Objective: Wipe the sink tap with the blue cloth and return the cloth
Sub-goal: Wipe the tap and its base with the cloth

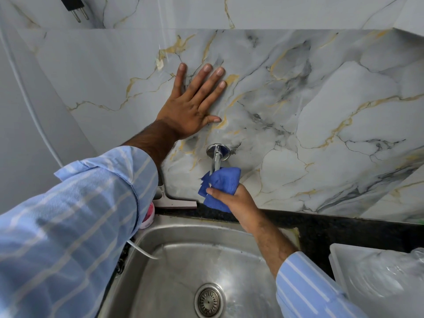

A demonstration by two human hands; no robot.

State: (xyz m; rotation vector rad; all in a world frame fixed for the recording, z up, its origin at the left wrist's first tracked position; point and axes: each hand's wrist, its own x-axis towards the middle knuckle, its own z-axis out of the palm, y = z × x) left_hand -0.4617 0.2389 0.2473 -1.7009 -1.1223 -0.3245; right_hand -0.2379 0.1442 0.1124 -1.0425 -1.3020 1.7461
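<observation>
A chrome tap (216,156) comes out of the marble wall above the steel sink (183,260). My right hand (238,203) is closed on the blue cloth (221,187), which is wrapped around the tap's lower part and hides its spout. Only the round wall flange and a short length of pipe show above the cloth. My left hand (195,104) lies flat on the wall, fingers spread, up and to the left of the tap, and holds nothing.
A squeegee (174,203) leans at the wall behind the sink's left corner, beside a pink-and-white tub (148,218). A white tray with clear plastic (378,276) sits on the dark counter at right. A plug (74,8) hangs at top left.
</observation>
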